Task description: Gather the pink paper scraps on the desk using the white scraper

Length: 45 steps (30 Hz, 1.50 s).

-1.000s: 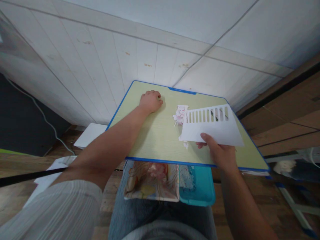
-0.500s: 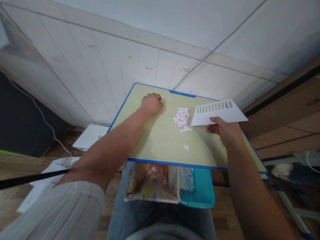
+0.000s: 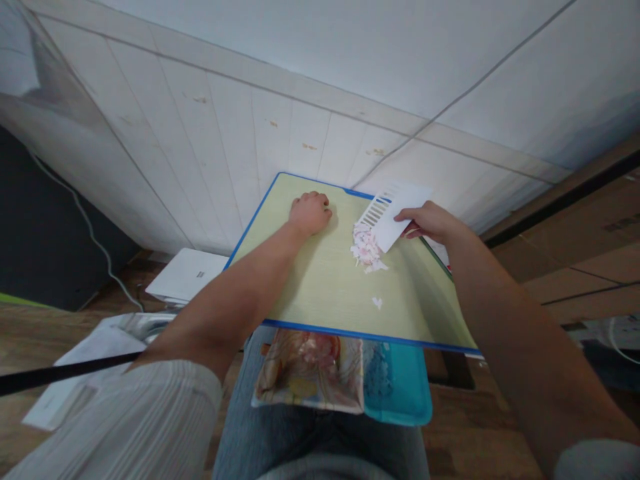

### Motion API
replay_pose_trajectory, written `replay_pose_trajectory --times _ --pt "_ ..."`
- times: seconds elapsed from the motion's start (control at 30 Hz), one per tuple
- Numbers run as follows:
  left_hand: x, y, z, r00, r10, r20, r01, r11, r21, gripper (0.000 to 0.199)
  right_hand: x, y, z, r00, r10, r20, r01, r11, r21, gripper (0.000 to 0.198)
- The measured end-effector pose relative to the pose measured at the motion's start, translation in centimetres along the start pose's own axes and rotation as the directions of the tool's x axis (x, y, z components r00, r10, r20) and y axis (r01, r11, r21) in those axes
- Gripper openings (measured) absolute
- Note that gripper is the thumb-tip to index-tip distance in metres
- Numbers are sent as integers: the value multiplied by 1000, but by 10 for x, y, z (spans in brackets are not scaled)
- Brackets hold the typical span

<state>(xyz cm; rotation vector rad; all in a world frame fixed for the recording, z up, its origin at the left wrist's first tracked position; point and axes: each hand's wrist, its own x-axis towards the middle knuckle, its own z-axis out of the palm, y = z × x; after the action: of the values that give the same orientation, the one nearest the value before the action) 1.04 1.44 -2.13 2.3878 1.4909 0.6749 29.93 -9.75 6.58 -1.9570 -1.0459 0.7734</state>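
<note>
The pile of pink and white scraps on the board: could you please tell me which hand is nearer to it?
The right hand: its slotted white card reaches the pile of scraps from the far right. The left hand rests fisted on the board, apart to the pile's left.

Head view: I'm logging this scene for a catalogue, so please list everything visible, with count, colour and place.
board: one, pale green with blue rim, across the lap
scraps: one small pile, white and pink, on the board's far part
stray scrap: one, white, nearer on the board
slotted card: one, white, beside the pile
patterned tray: one, multicoloured, under the board's near edge
teal tray: one, right of the patterned tray
papers: several, white, on the floor at left
left hand: fist resting on the board
right hand: fingers holding the slotted card
</note>
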Motion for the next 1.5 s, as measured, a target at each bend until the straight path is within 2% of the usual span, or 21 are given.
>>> replay_pose_trajectory --times 0.2,0.3,0.37,0.43,0.53,0.57,0.67,0.77,0.9,0.97,1.03,1.07,1.13,1.23,1.37,1.5 --pt "5 -3 -5 979 -90 -182 66 989 -133 55 -33 -2 11 964 -184 192 169 981 93 33" --pt "9 -6 -6 963 -139 -233 97 978 -184 59 -48 1 16 946 -203 251 196 979 52 28" --pt "11 -7 -7 953 -160 -256 105 971 -214 61 -55 3 20 963 -183 199 185 983 8 20" --pt "13 -9 -9 946 -167 -278 101 966 -236 64 -64 5 27 979 -188 76 188 982 4 14" --pt "15 -12 -13 937 -175 -302 101 964 -247 69 -85 9 51 964 -262 -47 265 962 62 11" --pt "16 -13 -14 935 -180 -305 106 964 -244 71 -94 9 62 954 -301 -15 301 951 75 12" --pt "18 -16 -16 928 -207 -310 130 959 -251 73 -111 9 90 939 -289 184 275 956 99 16" --pt "19 -19 -14 911 -236 -338 139 947 -289 71 -108 7 90 975 -197 105 189 979 77 16" --pt "20 -22 -11 919 -212 -332 123 955 -268 73 -96 4 75 979 -197 -46 200 977 77 21" --pt "21 -25 -10 927 -195 -319 114 960 -255 73 -97 2 82 975 -221 -35 223 971 83 21" --pt "23 -28 -7 924 -199 -326 107 954 -279 71 -97 -3 99 969 -246 37 243 967 80 20" --pt "25 -30 -5 916 -212 -340 103 945 -311 68 -96 -7 109 969 -234 83 228 971 76 18" --pt "29 -32 1 888 -254 -383 89 913 -399 60 -88 -14 120 974 -214 81 208 975 72 13" --pt "36 -35 11 846 -280 -455 29 875 -483 48 -76 -19 109 985 -168 35 166 985 55 17" --pt "42 -37 18 833 -261 -488 4 885 -466 41 -87 -9 77 990 -138 -21 139 989 56 22" --pt "42 -36 17 832 -271 -484 30 893 -449 41 -122 14 78 981 -141 135 129 987 96 20"
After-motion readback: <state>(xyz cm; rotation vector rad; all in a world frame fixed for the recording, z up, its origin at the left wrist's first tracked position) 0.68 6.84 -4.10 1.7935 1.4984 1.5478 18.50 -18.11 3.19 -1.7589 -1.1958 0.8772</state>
